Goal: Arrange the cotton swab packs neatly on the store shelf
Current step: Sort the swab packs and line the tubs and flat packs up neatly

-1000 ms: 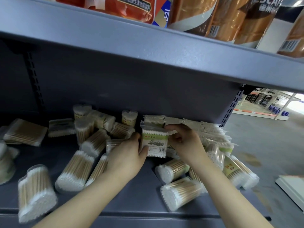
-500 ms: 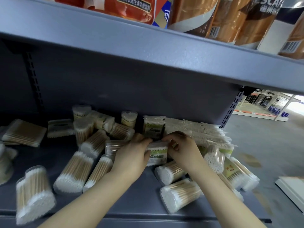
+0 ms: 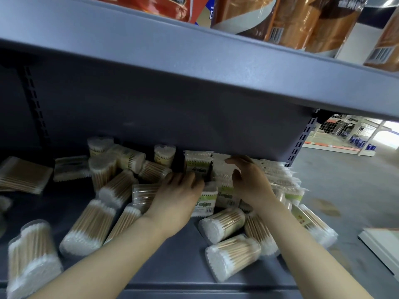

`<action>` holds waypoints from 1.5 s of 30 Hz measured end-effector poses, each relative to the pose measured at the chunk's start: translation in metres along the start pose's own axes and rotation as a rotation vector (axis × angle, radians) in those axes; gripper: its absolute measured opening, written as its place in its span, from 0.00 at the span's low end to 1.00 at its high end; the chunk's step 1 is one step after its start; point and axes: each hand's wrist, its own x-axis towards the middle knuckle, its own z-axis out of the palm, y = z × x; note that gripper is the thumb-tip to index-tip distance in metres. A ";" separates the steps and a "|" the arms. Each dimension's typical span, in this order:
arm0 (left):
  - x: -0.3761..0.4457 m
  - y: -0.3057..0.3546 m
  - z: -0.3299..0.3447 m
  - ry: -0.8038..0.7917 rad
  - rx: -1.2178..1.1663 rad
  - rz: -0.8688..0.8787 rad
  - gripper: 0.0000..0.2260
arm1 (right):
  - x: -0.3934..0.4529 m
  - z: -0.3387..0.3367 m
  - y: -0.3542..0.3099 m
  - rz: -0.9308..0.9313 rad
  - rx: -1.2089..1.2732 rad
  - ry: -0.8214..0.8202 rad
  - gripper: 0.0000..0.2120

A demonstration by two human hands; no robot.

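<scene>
Cotton swab packs lie scattered on the grey shelf [image 3: 172, 268]. A row of flat packs [image 3: 278, 173] stands along the back right, and one upright flat pack [image 3: 197, 164] with a green label ends that row. My left hand [image 3: 177, 199] grips the top edge of a flat green-label pack [image 3: 205, 201] in front of the row. To its right, my right hand [image 3: 248, 184] arches over the row with fingers spread and touches the pack tops. Round tubs of swabs [image 3: 222, 225] lie on their sides near the front edge.
More tubs lie at the left [image 3: 90, 227] and front left [image 3: 32, 257], and a flat bag of swabs [image 3: 21, 175] sits far left. The upper shelf board [image 3: 194, 61] hangs low overhead, carrying large orange packages [image 3: 302, 22]. The aisle floor [image 3: 345, 180] shows at the right.
The green-label pack held up between both hands has come down onto the shelf in front of the row. My right hand has let go and moved back over the row.
</scene>
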 end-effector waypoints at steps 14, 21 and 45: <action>0.004 -0.015 0.016 -0.035 0.051 0.010 0.24 | 0.022 0.025 0.009 0.048 -0.184 -0.322 0.24; 0.011 -0.021 0.023 -0.012 0.080 -0.016 0.26 | 0.025 0.029 0.009 0.068 -0.220 -0.364 0.23; 0.046 -0.021 0.046 -0.090 0.133 -0.163 0.30 | 0.029 0.034 0.014 0.049 -0.207 -0.411 0.24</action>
